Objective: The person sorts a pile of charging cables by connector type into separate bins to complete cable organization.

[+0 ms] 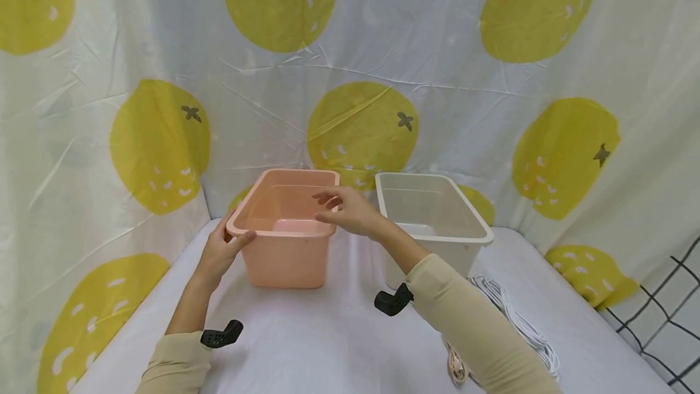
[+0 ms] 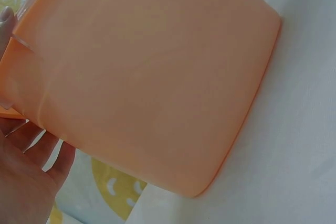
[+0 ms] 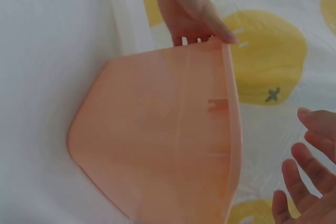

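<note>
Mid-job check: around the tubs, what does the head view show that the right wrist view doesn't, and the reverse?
Head only: the white tub, the white cord, the beige cord and the inside of the pink tub.
Right wrist only: small ribs under the pink tub's rim.
Both: the pink tub's outside, the left hand gripping its rim, the right hand, and the fruit-print curtain.

We see big yellow fruit [image 1: 362,132] on a white curtain [image 1: 432,41].
The curtain fills the top of the frame and has creases. We see a white tabletop [image 1: 328,345] at the bottom middle. A cream tub [image 1: 465,249] stands right of the middle. White cords [image 1: 533,336] lie at the lower right, with a tan cord [image 1: 456,366] near the bottom edge. We spot black wire mesh [image 1: 668,321] in the lower right corner.
</note>
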